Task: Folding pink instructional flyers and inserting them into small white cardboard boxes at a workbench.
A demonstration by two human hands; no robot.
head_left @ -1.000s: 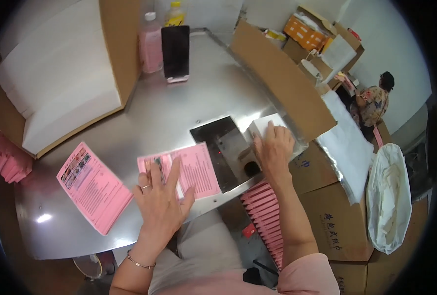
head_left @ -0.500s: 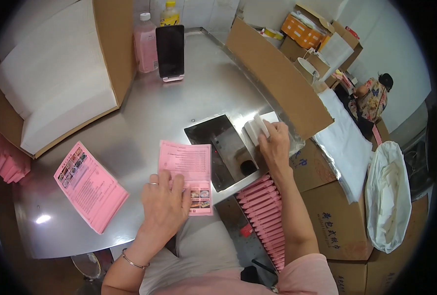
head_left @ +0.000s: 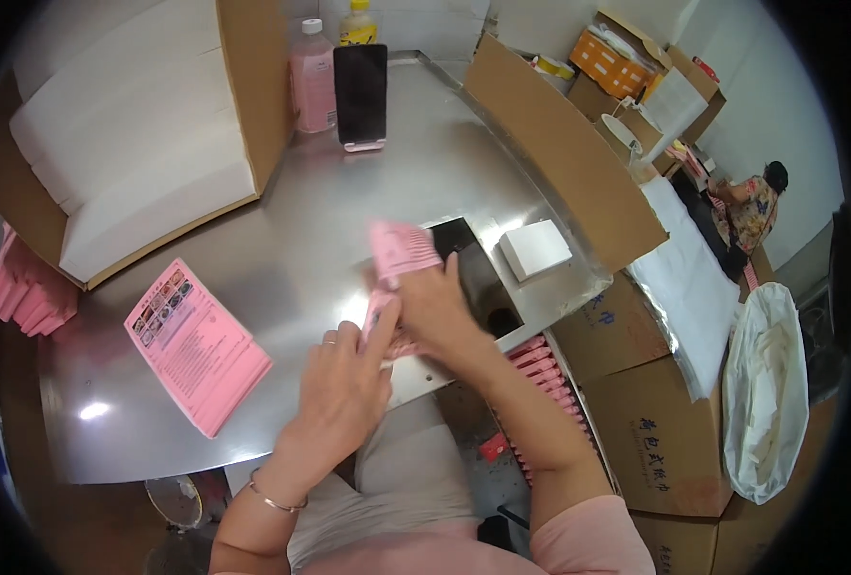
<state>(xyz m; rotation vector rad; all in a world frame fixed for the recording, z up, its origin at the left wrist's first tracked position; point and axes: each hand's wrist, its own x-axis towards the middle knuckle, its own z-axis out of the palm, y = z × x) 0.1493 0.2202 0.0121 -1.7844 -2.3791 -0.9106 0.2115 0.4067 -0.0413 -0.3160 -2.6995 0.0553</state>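
Note:
Both hands are on one pink printed sheet (head_left: 403,247) at the table's front edge. My left hand (head_left: 341,383), wearing a ring and a bracelet, grips its lower part. Across its middle, my right hand (head_left: 435,305) is closed on the sheet, which bends up and is blurred at its top. Whether a white tissue lies inside the sheet is hidden. Beside the hands is a dark rectangular plate (head_left: 487,287) set in the table, partly covered by my right hand. To its right sits a stack of white folded tissues (head_left: 535,249).
A stack of pink printed sheets (head_left: 200,350) lies at left, below a carton of white tissues (head_left: 157,216). A phone (head_left: 361,96) stands at the back by a pink bottle (head_left: 313,81). Pink packets (head_left: 550,383) fill a box below. Cardboard (head_left: 564,153) borders the right; a co-worker (head_left: 753,206) sits beyond.
My right hand has left the white stack and come left onto the pink sheet. The sheet, lying flat and unfolded before, is now bent up between both hands. The view has shifted slightly.

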